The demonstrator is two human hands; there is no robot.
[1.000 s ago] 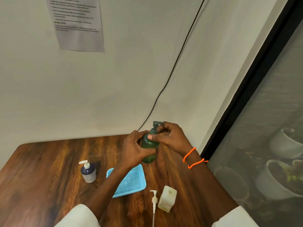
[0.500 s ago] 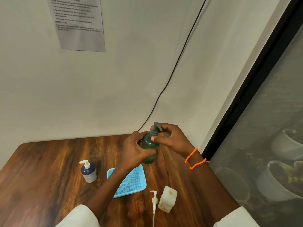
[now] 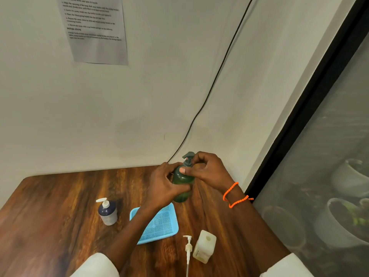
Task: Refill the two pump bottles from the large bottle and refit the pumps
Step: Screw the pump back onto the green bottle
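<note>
Left hand (image 3: pixel 166 186) is wrapping its fingers round the green bottle (image 3: pixel 182 183), holding it above the desk (image 3: pixel 60 206), while the right hand (image 3: pixel 207 168) is pinching its pump (image 3: pixel 188 158). Pale square bottle (image 3: pixel 204 245) is sitting open, its white pump (image 3: pixel 188 247) lying beside it; blue tray (image 3: pixel 157 224) is holding nothing.

Three bottles (image 3: pixel 183 181), one tray (image 3: pixel 159 224), one loose pump (image 3: pixel 188 246).

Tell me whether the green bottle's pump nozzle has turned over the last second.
Yes. The pump nozzle has swung from pointing right, toward the right hand, to pointing left, away from the window frame.
</note>
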